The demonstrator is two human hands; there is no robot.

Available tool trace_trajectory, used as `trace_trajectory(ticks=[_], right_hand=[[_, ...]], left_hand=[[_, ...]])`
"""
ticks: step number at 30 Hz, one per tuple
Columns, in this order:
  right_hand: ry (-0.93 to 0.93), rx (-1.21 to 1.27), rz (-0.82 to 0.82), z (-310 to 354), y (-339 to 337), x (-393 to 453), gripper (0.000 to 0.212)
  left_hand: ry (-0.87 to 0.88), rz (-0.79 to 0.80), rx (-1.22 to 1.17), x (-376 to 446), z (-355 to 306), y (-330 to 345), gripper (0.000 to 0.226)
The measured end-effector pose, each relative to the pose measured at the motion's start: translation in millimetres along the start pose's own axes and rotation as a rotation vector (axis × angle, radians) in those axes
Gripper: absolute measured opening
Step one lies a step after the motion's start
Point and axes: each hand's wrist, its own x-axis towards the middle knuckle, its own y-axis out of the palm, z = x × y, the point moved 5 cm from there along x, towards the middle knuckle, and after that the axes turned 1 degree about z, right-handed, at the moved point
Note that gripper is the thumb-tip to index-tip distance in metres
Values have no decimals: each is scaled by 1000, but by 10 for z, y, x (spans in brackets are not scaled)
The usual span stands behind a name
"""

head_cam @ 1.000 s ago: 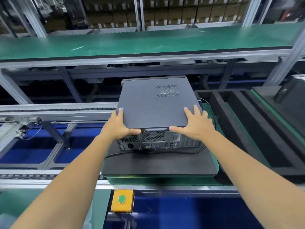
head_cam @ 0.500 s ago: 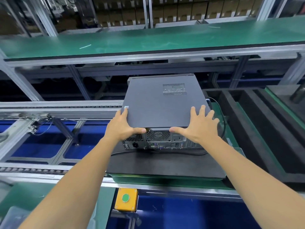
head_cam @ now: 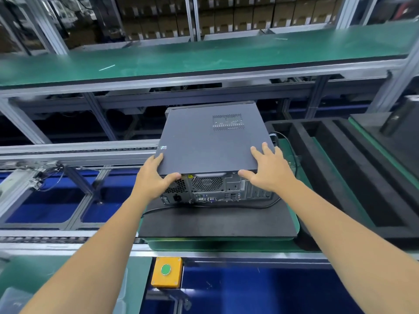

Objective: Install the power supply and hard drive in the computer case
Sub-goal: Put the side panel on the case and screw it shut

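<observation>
- Button box [head_cam: 166, 272], yellow with a green push button, sits nearest you on the front edge of the line, between your two bare forearms.
- Black foam mat [head_cam: 215, 223] lies past it on a green tray [head_cam: 226, 244], and a black cable [head_cam: 249, 206] runs across the mat just behind the case's rear panel.
- Your left hand [head_cam: 152, 177] grips the near left corner of the side panel [head_cam: 210, 143]: thumb curled under the near edge, fingers wrapped round the left edge.
- Your right hand [head_cam: 269, 171] lies on the near right corner of the panel, fingers straight and spread flat on top, thumb stretched along the near edge.
- Computer case [head_cam: 215, 189] lies on its side on the mat, its rear face with fan grille and ports turned toward you; the dark panel covers its top, and a vent grid shows in the panel's far right part.
- Black foam insert [head_cam: 340, 177] with long channels sits to your right of the tray.
- Conveyor rails [head_cam: 74, 150] run off to your left, level with the case.
- Green shelf [head_cam: 204, 57] spans the view beyond, with stacked cartons [head_cam: 226, 17] behind it.
</observation>
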Motion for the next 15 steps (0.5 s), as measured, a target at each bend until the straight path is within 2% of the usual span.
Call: trace_trajectory(ticks=[3, 8, 15], right_hand=[[28, 17, -21, 23, 25, 0, 102], [39, -48, -73, 44, 38, 21, 108], [22, -77, -82, 63, 54, 24, 111]], left_hand=[[60, -85, 121, -72, -42, 30, 82], [35, 16, 213, -66, -64, 44, 104], [54, -99, 407, -124, -185, 66, 89]])
